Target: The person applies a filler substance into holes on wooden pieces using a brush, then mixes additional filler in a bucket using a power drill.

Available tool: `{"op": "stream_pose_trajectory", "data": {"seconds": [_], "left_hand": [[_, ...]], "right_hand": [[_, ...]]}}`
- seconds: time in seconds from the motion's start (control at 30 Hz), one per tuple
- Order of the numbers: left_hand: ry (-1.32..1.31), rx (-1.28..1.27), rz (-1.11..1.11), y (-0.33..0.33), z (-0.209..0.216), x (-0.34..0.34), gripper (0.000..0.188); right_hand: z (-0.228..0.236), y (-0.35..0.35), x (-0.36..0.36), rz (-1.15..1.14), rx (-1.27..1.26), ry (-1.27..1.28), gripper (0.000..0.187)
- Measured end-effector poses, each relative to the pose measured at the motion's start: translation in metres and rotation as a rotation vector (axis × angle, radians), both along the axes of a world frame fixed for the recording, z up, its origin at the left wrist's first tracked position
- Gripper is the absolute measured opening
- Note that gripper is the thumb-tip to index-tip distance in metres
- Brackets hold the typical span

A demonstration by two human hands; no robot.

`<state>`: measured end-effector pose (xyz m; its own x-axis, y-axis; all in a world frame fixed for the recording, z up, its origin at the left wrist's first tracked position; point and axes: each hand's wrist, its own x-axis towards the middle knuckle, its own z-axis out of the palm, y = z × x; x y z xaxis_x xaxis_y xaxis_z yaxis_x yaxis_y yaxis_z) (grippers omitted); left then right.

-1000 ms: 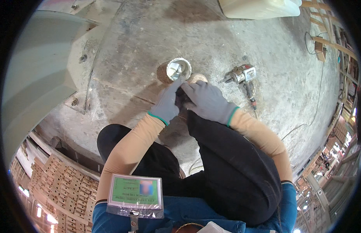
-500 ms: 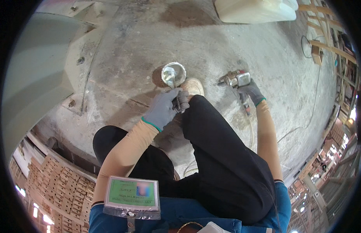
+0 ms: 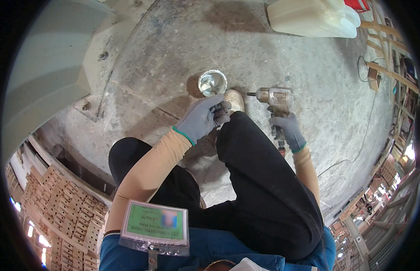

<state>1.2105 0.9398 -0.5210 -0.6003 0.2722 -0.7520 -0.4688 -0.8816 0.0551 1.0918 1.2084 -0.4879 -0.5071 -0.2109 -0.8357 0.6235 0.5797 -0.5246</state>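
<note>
My left hand [image 3: 201, 117], in a grey glove with a green cuff, is closed just in front of a small white-rimmed tub [image 3: 212, 83]. What its curled fingers hold is mostly hidden. The tub stands on the floor with something pale and shiny inside. Off to the right, my right hand [image 3: 287, 129], in a matching glove, grips the handle of a metal air impact wrench [image 3: 278, 98]. The wrench is raised above the floor, its dark tip pointing left toward my shoe [image 3: 234, 100]. A reddish fitting [image 3: 281, 151] shows under the handle.
A large whitish plastic jerrycan [image 3: 311, 19] lies at the far right, a red object beside it. A bolted grey machine base [image 3: 51, 58] rises on the left. Stacked drilled wooden pieces [image 3: 61, 212] are at lower left. A thin cable [image 3: 361, 144] runs along the floor at right.
The wrench has come up and turned, its tip now pointing level to the left. The dark rod seen earlier between my left hand and the tub no longer shows clearly. The view has shifted slightly.
</note>
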Motion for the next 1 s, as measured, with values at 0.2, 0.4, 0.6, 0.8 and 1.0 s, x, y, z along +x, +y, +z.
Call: {"op": "stream_pose_trajectory", "data": {"seconds": [0.2, 0.4, 0.6, 0.8, 1.0], "left_hand": [[-0.013, 0.036, -0.039, -0.004, 0.004, -0.006, 0.018], [0.018, -0.011, -0.048, -0.004, 0.006, -0.010, 0.016], [-0.021, -0.056, -0.063, -0.003, 0.012, -0.009, 0.015], [0.018, -0.029, -0.089, -0.005, 0.013, -0.008, 0.016], [0.000, 0.144, 0.073, 0.001, -0.003, 0.001, 0.019]], "right_hand": [[0.102, -0.020, 0.012, 0.667, -0.114, 0.818, 0.059], [0.105, -0.037, 0.029, 0.925, -0.067, 0.632, 0.057], [0.099, -0.038, 0.030, 0.912, -0.045, 0.589, 0.055], [0.098, -0.043, 0.032, 0.832, -0.077, 0.600, 0.050], [0.094, -0.061, 0.027, 0.837, 0.079, 0.481, 0.041]]}}
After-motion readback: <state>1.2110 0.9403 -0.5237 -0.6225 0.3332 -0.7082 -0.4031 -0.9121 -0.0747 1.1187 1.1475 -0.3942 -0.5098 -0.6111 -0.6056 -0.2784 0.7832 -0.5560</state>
